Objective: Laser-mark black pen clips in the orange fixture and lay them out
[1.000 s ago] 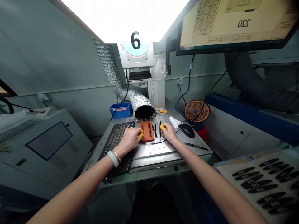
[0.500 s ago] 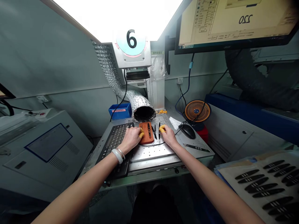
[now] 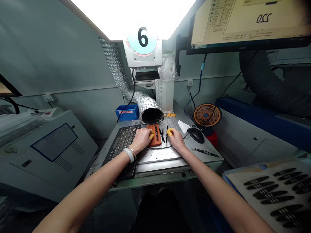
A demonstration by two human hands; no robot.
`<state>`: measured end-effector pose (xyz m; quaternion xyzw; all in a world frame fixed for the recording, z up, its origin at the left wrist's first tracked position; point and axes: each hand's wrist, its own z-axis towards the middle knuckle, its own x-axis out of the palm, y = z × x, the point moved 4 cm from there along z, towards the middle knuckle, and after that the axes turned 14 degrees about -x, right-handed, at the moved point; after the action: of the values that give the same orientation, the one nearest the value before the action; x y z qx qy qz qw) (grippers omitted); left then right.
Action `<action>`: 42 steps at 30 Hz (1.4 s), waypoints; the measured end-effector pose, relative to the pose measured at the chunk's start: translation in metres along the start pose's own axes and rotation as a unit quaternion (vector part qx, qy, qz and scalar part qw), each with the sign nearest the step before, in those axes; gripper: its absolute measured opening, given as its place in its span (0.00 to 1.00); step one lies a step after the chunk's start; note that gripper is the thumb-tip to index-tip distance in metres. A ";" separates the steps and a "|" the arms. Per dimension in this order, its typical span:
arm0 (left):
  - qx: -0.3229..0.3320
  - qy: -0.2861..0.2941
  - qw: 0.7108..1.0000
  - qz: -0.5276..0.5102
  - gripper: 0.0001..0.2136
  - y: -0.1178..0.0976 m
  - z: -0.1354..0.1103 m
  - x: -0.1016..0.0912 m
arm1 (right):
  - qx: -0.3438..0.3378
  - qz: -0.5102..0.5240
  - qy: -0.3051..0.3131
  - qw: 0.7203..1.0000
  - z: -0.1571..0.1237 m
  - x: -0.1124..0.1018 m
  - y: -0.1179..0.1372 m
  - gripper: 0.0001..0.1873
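An orange-brown jig block (image 3: 155, 136) lies on the metal work plate (image 3: 160, 157) under the machine head marked 6 (image 3: 143, 48). A thin black blade-shaped part (image 3: 156, 132) rests in the block. My left hand (image 3: 143, 139), with yellow finger cots, curls against the block's left edge. My right hand (image 3: 175, 138), also with yellow cots, pinches a second slim black part (image 3: 167, 132) just right of the block. A third black part (image 3: 162, 134) lies between the block and that hand.
A black keyboard (image 3: 121, 144) sits left of the plate, a silver flexible duct (image 3: 145, 106) and blue bin (image 3: 126, 112) behind it. A mouse (image 3: 196, 134), small orange fan (image 3: 206, 115) and black pen-like tool (image 3: 203, 152) lie right. A tray of black parts (image 3: 274, 191) is near right.
Both hands stay at the block; the view shifted slightly. The right hand's fingers moved a little closer to the block with the slim black part.
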<state>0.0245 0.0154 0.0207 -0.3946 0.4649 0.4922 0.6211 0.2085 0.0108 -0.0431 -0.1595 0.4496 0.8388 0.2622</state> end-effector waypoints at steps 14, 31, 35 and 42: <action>-0.008 -0.005 1.000 -0.002 0.09 -0.002 0.018 0.008 | -0.016 0.000 0.002 1.000 -0.001 0.000 0.000 0.10; 0.032 0.012 0.999 0.029 0.11 -0.013 0.041 0.013 | -0.037 -0.043 0.079 0.995 0.027 0.012 0.004 0.08; 0.033 0.003 0.999 0.028 0.09 0.000 0.037 0.000 | -0.054 -0.076 0.111 0.989 0.041 0.029 0.007 0.08; 0.032 0.008 0.999 0.026 0.08 0.023 0.016 -0.013 | -0.055 -0.120 0.151 0.980 0.045 0.046 0.011 0.08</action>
<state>0.0036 0.0317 0.0367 -0.3664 0.4957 0.4901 0.6163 0.1636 0.0572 -0.0346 -0.3511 0.4149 0.7908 0.2814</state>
